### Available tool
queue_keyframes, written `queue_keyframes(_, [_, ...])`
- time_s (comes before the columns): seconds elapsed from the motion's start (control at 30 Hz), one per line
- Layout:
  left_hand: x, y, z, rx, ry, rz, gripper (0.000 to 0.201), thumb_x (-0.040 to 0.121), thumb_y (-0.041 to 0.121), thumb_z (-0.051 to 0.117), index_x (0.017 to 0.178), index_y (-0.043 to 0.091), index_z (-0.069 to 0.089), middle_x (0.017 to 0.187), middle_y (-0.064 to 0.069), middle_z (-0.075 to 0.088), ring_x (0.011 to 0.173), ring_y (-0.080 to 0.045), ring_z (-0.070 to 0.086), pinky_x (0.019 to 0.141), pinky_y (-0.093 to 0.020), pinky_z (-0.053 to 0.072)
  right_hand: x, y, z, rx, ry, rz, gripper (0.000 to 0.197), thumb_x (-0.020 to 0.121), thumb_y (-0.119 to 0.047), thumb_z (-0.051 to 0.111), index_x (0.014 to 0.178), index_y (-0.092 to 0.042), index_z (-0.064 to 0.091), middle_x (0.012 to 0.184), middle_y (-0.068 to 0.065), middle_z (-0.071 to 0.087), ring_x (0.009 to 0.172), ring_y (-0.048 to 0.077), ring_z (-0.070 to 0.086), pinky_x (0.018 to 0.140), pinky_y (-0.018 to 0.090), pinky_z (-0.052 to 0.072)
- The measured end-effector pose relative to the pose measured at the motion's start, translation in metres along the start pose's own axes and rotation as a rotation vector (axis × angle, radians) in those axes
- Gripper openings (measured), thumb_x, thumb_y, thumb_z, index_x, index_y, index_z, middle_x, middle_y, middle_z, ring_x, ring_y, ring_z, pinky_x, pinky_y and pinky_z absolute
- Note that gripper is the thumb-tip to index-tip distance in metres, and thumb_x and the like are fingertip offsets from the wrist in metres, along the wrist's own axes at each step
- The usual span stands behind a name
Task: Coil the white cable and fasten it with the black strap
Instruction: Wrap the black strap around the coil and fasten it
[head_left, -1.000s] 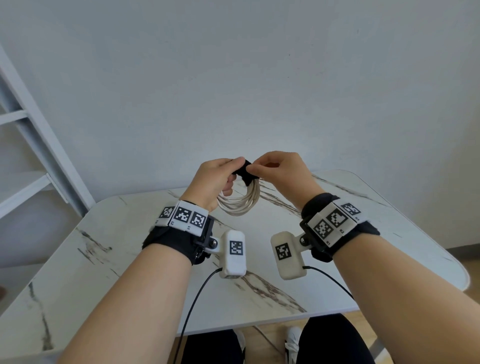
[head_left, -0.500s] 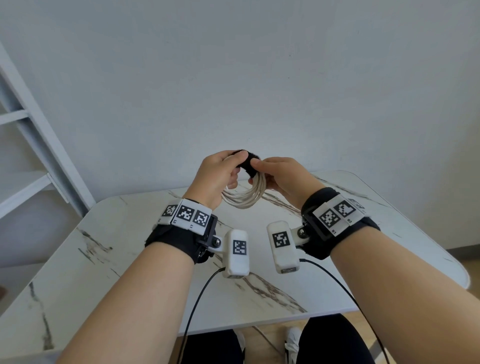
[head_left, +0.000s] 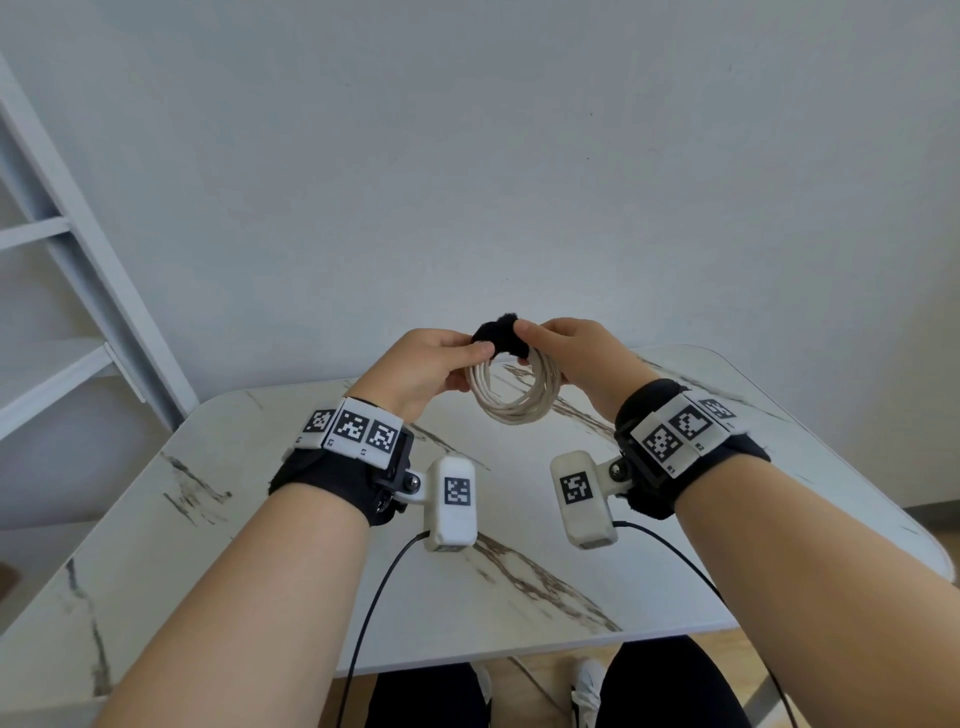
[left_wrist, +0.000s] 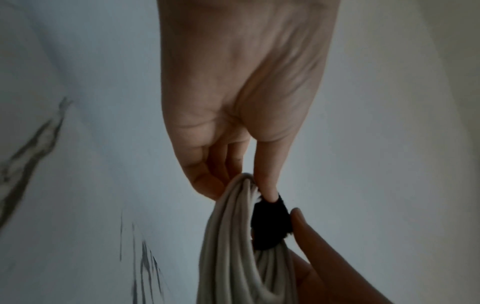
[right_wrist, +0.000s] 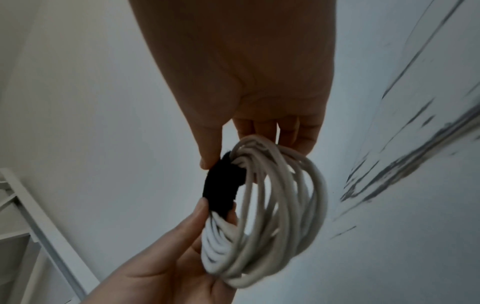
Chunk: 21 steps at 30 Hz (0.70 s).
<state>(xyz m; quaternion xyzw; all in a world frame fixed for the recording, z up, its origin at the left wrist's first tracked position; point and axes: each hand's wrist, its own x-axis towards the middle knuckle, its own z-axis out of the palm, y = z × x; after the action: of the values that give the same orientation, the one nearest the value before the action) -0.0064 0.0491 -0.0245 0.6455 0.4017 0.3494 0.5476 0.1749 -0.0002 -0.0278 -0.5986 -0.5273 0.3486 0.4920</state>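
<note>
Both hands (head_left: 431, 364) (head_left: 576, 353) pinching black strap (head_left: 496, 335) around white cable (head_left: 514, 392) coil — fingers (right_wrist: 207, 152) gripping, wrist views only.

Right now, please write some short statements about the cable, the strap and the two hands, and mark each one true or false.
1. The white cable is wound into a coil of several loops. True.
2. The coil lies flat on the marble table. False: both hands hold it up in the air above the table.
3. The black strap sits at the top of the coil, around the bundled loops. True.
4. The right hand rests idle on the table. False: its fingers pinch the strap.
5. The left hand holds the coil beside the strap. True.
</note>
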Motion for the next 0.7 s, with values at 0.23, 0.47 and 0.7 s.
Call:
queue_keyframes(0.23, [0.012, -0.01, 0.001, -0.225, 0.18, -0.072, 0.012, 0.092, 0.01, 0.063, 0.086, 0.0, 0.066, 0.08, -0.01, 0.063, 0.068, -0.017, 0.059, 0.068, -0.025, 0.054, 0.007, 0.006, -0.004, 0.111, -0.107, 0.159, 0.049, 0.094, -0.046, 0.057, 0.115, -0.001, 0.059, 0.107, 0.019, 0.068, 0.084, 0.028, 0.07, 0.08, 0.043, 0.061])
queue_keyframes(0.47, [0.03, -0.027, 0.005, -0.223, 0.233, -0.182, 0.011, 0.092, 0.003, 0.062, 0.085, -0.005, 0.061, 0.085, -0.015, 0.061, 0.07, -0.023, 0.061, 0.063, -0.029, 0.06, 0.026, 0.013, 0.004, 0.144, -0.079, 0.269, 0.039, 0.09, -0.014, 0.069, 0.121, 0.001, 0.051, 0.111, 0.025, 0.066, 0.08, 0.032, 0.072, 0.074, 0.038, 0.062])
queue_keyframes(0.7, [0.05, -0.046, 0.001, -0.062, 0.247, -0.269, 0.012, 0.088, -0.003, 0.064, 0.078, -0.003, 0.058, 0.076, -0.015, 0.057, 0.061, -0.022, 0.056, 0.053, -0.028, 0.058, 0.061, 0.031, 0.014, -0.028, -0.073, 0.28, 0.033, 0.088, -0.003, 0.066, 0.119, 0.006, 0.061, 0.097, 0.016, 0.065, 0.082, 0.024, 0.066, 0.082, 0.038, 0.06])
